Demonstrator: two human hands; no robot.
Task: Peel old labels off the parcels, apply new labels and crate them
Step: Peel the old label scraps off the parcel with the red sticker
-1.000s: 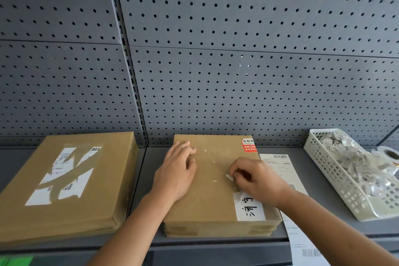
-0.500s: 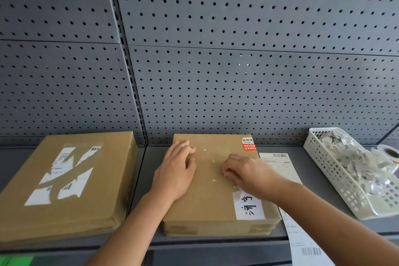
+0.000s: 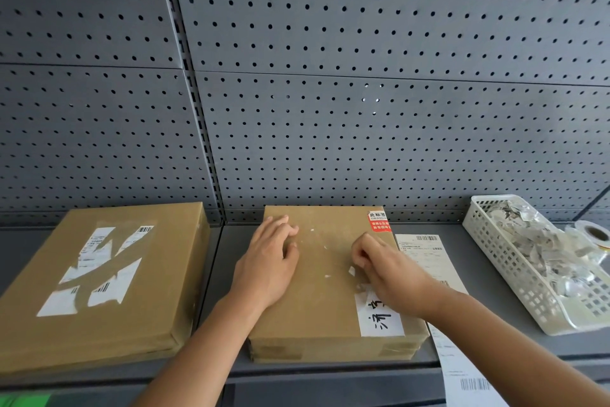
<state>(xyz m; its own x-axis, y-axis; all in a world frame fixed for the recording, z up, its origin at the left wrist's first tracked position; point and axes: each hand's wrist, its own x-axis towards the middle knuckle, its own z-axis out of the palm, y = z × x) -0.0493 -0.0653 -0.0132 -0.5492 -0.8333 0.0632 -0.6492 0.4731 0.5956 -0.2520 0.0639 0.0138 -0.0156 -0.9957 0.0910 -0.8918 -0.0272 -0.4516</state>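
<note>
Item: middle parcel [image 3: 330, 287], brown carton, lying flat on the grey shelf [image 3: 495, 340], between a second parcel [image 3: 99, 284] to the left and a white basket [image 3: 515, 278] of paper scraps to the right.

Step in hand, as judged: residue of the old label [image 3: 352, 271] is being picked off the top face. Small white flecks are seen scattered across it; a white hand-lettered sticker [image 3: 379, 320] sits at the near right corner.

Method advised: each scrap is best lifted at a loose edge and drawn back low and slowly, so the carton skin is not torn. The parcel should be kept pinned while this is done.

Left hand [image 3: 269, 264]: laid open and flat, palm down, on the parcel's far left area, gripping nothing.

Right hand [image 3: 389, 271]: curled, fingertips [image 3: 358, 253] bent down onto the surface near a scrap; whether a scrap is pinched cannot be told.

New label sheet [image 3: 429, 258]: lies on the shelf just right of the parcel, not yet applied.
</note>
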